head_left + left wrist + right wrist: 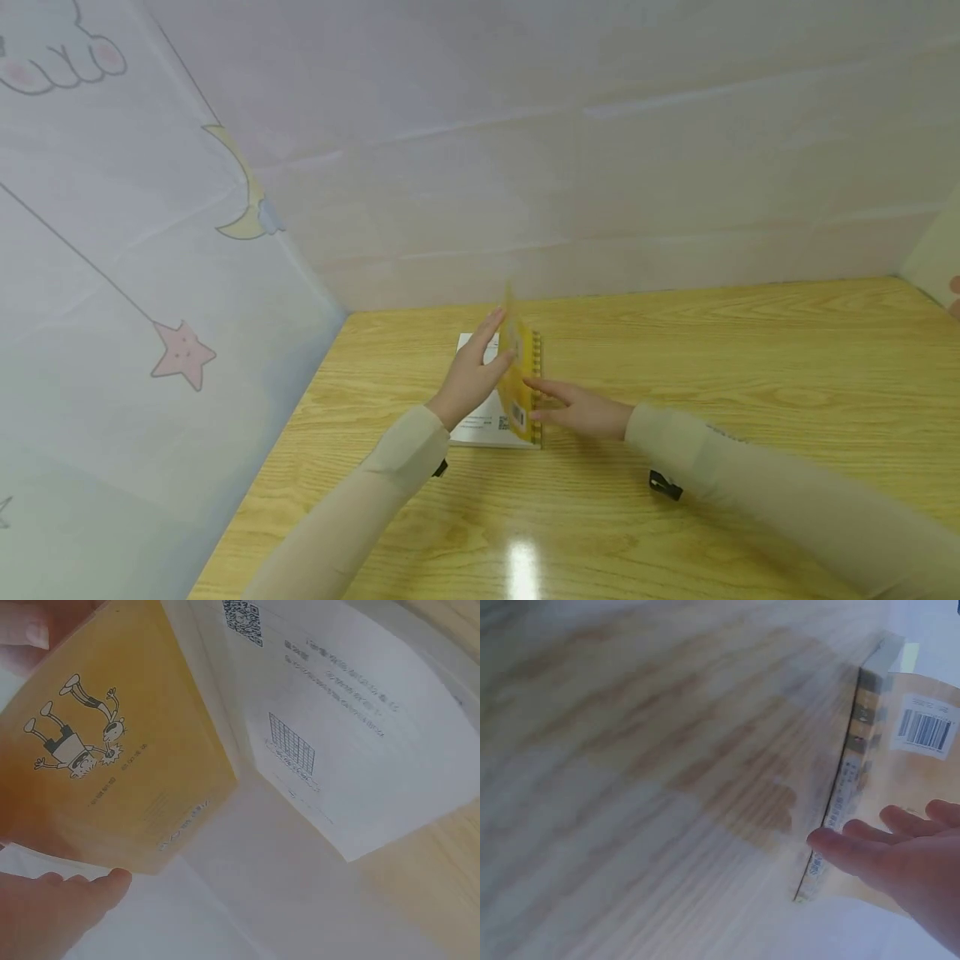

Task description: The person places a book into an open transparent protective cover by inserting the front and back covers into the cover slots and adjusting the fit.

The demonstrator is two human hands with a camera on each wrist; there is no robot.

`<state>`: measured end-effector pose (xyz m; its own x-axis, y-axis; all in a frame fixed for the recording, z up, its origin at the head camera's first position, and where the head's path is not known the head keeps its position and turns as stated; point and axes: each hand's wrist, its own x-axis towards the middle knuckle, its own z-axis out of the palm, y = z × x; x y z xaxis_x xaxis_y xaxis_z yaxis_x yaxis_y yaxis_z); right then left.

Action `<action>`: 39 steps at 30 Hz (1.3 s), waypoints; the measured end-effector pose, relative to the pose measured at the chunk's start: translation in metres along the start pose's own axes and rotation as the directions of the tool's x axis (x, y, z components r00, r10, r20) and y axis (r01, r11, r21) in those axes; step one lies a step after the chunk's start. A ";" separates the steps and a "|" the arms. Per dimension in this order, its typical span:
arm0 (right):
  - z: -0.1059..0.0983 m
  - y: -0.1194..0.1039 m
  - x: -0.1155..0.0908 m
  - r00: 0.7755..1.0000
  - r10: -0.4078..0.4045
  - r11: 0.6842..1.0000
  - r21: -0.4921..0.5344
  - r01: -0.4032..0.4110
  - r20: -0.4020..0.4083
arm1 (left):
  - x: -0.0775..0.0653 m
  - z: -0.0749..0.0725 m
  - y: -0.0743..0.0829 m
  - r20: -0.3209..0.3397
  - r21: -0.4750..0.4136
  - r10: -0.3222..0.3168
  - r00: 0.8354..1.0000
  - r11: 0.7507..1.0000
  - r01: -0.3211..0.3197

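Note:
A book (pixel 483 429) with a yellow cover (pixel 517 392) lies on the wooden table. Its cover stands nearly upright from the spine at the right, above a white page (pixel 337 697). Cartoon figures (pixel 79 742) mark the cover's inner face; a barcode (pixel 925 729) is on its outer face. My left hand (pixel 471 375) is at the cover's left side, fingers extended, index fingertip near the far edge and thumb lower down. From the right, my right hand (pixel 581 408) reaches the outer face near the spine (pixel 847 780) with straight fingers; contact is hard to tell.
The wood-grain table (pixel 720 358) extends broadly to the right. Pale cloth walls stand behind it and at the left, printed with a moon (pixel 243 192) and a pink star (pixel 183 354). Black wrist-mounted pieces (pixel 664 485) hang under the sleeves.

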<state>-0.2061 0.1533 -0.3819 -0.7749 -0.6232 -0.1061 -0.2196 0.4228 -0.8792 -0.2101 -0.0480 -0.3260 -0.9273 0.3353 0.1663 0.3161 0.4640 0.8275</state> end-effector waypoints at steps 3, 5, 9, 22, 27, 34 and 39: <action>0.003 0.003 0.001 1.000 0.011 1.000 -0.024 -0.010 0.004 | -0.003 -0.003 -0.004 -0.008 0.004 0.000 1.000 1.000 0.000; 0.004 0.005 0.002 1.000 0.015 0.998 -0.056 -0.014 0.005 | -0.004 -0.005 -0.006 -0.013 0.015 0.009 1.000 1.000 -0.009; 0.006 0.008 0.002 1.000 0.017 0.989 -0.149 -0.014 0.023 | -0.007 -0.010 -0.010 -0.015 0.022 0.026 1.000 0.999 -0.025; 0.009 0.006 0.003 0.990 0.056 0.945 -0.328 -0.012 0.126 | -0.021 -0.023 -0.043 -0.042 0.032 -0.037 0.998 0.999 0.038; 0.009 0.007 0.003 0.989 0.062 0.937 -0.350 -0.012 0.132 | -0.028 -0.029 -0.057 -0.054 0.042 -0.115 0.992 0.992 0.118; 0.009 0.008 0.003 0.989 0.061 0.925 -0.379 -0.004 0.138 | -0.030 -0.034 -0.070 -0.003 0.104 -0.202 0.979 0.974 0.201; 0.010 0.006 0.002 0.986 0.068 0.916 -0.400 -0.002 0.150 | -0.031 -0.035 -0.076 0.045 0.173 -0.226 0.973 0.961 0.215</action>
<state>-0.2035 0.1480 -0.3919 -0.6903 -0.6847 -0.2338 -0.4369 0.6520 -0.6197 -0.2120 -0.1221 -0.3753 -0.9647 0.2586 -0.0498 0.1387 0.6597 0.7386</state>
